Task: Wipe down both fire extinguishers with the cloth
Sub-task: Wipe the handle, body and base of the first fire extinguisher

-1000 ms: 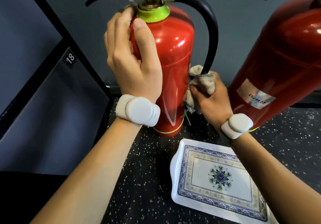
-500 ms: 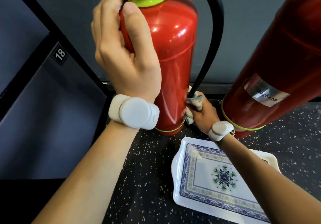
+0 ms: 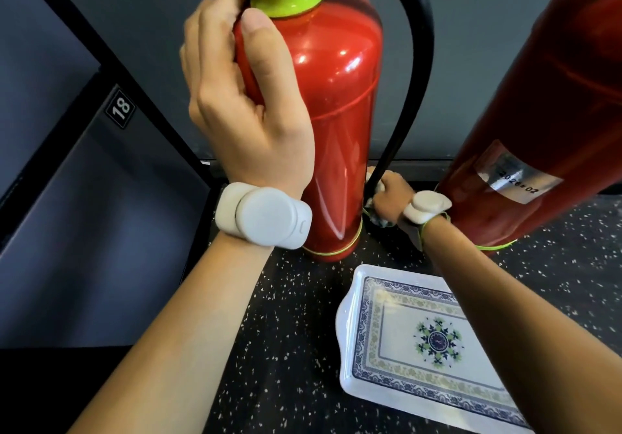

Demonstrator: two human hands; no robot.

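Progress: mid-wipe, seemingly on left fire extinguisher (image 3: 336,97) | left hand (image 3: 235,97) curled round its shoulder, steadying | right hand (image 3: 390,194) clenched on cloth (image 3: 371,175), low by hose (image 3: 417,80) end, near base | right fire extinguisher (image 3: 538,114) untouched, probably left to do

A single head-worn wide-angle camera looks forward and down, close behind and above the fingers (image 3: 210,29).
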